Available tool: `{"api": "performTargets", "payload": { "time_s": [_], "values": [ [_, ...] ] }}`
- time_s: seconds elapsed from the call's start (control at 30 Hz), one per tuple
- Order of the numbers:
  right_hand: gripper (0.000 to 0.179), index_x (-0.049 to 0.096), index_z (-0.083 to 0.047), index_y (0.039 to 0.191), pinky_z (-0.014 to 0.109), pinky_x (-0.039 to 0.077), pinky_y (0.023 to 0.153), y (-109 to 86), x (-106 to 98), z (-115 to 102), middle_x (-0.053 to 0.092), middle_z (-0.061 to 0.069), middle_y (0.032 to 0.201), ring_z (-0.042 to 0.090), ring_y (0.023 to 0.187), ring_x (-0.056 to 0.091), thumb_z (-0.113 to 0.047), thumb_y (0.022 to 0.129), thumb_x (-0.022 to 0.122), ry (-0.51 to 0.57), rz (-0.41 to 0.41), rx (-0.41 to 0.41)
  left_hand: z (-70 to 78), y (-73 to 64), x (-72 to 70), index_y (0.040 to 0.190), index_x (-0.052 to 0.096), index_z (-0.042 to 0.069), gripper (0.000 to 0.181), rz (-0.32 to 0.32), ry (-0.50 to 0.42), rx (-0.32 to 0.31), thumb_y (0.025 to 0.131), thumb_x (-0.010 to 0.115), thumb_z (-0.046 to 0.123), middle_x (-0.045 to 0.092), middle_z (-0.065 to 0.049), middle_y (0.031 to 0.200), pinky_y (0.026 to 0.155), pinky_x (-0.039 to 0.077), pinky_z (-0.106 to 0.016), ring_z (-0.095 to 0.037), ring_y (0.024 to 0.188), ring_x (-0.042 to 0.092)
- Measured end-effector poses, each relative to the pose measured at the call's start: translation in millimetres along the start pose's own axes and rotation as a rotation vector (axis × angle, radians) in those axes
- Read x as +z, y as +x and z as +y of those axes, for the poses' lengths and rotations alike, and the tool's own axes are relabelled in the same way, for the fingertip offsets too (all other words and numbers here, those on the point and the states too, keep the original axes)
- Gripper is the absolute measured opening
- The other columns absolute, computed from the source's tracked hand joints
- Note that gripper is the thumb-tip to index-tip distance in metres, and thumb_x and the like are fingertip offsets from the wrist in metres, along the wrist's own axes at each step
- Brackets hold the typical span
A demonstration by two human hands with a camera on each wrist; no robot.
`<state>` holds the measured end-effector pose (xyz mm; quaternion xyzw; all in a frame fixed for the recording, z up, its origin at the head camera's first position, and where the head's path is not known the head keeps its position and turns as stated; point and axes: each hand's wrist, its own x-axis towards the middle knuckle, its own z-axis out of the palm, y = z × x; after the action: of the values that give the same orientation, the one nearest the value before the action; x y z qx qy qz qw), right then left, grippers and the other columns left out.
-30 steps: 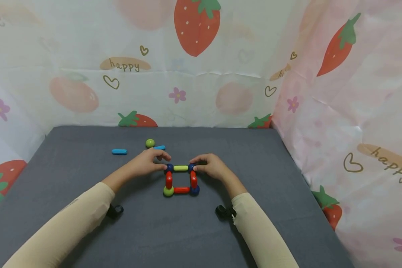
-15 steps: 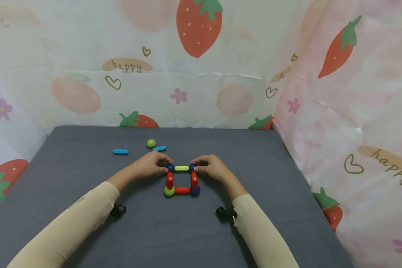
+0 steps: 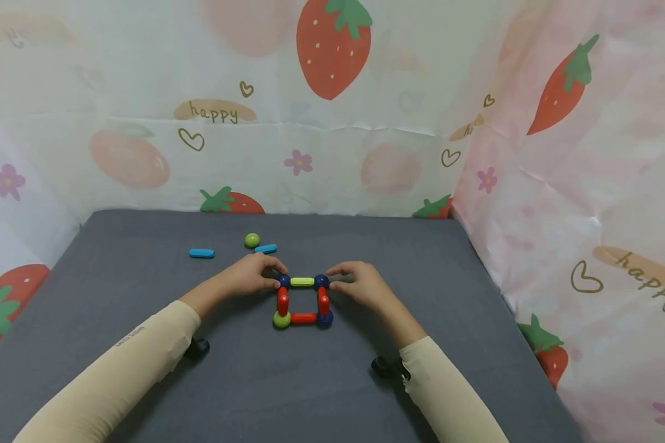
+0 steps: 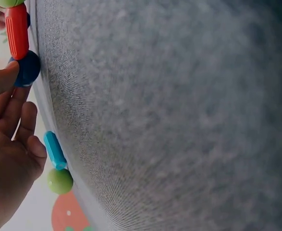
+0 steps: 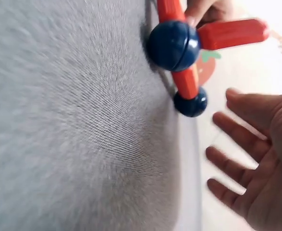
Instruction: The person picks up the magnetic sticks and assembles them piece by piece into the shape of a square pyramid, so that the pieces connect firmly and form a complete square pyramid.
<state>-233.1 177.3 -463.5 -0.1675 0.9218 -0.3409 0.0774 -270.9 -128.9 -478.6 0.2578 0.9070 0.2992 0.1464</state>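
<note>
A square frame of magnetic rods and balls lies on the grey table. Its far side is a yellow-green rod [image 3: 302, 282] between a dark blue ball [image 3: 284, 281] at left and another dark blue ball [image 5: 191, 102] at right. A red rod [image 3: 303, 318] joins the near green ball [image 3: 281, 319] and the near blue ball [image 5: 173, 45]. In the right wrist view a red rod [image 5: 234, 33] stands up from that near blue ball. My left hand [image 3: 249, 274] pinches the far left blue ball. Beside the far right ball, my right hand [image 3: 362, 284] is apart from it, fingers spread.
Behind the left hand, a loose green ball [image 3: 252, 240] sits close to a blue rod [image 3: 265, 248]. Another blue rod [image 3: 202, 253] lies farther left. A strawberry-print curtain [image 3: 321, 141] rises behind the table [image 3: 288, 394] and along its right side.
My right hand has let go of the far right blue ball and moved slightly right. The left hand keeps its hold on the far left ball. The head view has shifted slightly.
</note>
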Motion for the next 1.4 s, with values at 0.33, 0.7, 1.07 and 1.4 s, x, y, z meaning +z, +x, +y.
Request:
{"api": "performTargets", "payload": {
  "time_s": [0.33,0.7,1.07,1.4],
  "values": [
    [0.023,0.075,-0.027,0.113,0.042,0.053,0.093,-36.4,5,-6,0.071,-0.006,0.115,0.019,0.113,0.064,-0.025,0.090,0.081,0.072,-0.097,0.030,-4.5,-2.3,-2.3,0.127,0.071,0.020,0.030,-0.004,0.001,-0.018,0.097,0.073,0.023,0.070,-0.001,0.127,0.097,0.053,-0.045,-0.022,0.116,0.063],
    [0.031,0.073,-0.022,0.105,0.033,0.053,0.080,-42.0,27,-18,0.072,-0.007,0.101,0.011,0.090,0.063,-0.034,0.081,0.088,0.014,-0.043,0.030,-4.6,-2.0,-4.9,0.126,0.072,0.022,0.029,-0.002,0.002,-0.041,0.097,0.073,0.023,0.070,0.000,0.126,0.094,0.053,-0.043,-0.020,0.114,0.063],
    [0.030,0.073,-0.021,0.108,0.036,0.052,0.083,-38.1,25,-15,0.073,-0.004,0.105,0.013,0.092,0.063,-0.032,0.084,0.087,-0.037,-0.030,0.061,-1.6,-6.6,-4.7,0.120,0.072,0.020,0.026,-0.023,-0.034,-0.055,0.094,0.076,0.022,0.071,0.000,0.118,0.078,0.056,-0.036,-0.020,0.103,0.065],
    [0.026,0.075,-0.019,0.115,0.037,0.054,0.083,-21.4,9,4,0.074,-0.001,0.111,0.017,0.099,0.065,-0.022,0.090,0.081,0.012,-0.021,0.070,19.7,-19.6,8.0,0.116,0.072,0.017,0.025,0.023,-0.024,-0.085,0.092,0.078,0.021,0.073,0.000,0.114,0.084,0.056,-0.037,-0.018,0.103,0.066]
  ]
}}
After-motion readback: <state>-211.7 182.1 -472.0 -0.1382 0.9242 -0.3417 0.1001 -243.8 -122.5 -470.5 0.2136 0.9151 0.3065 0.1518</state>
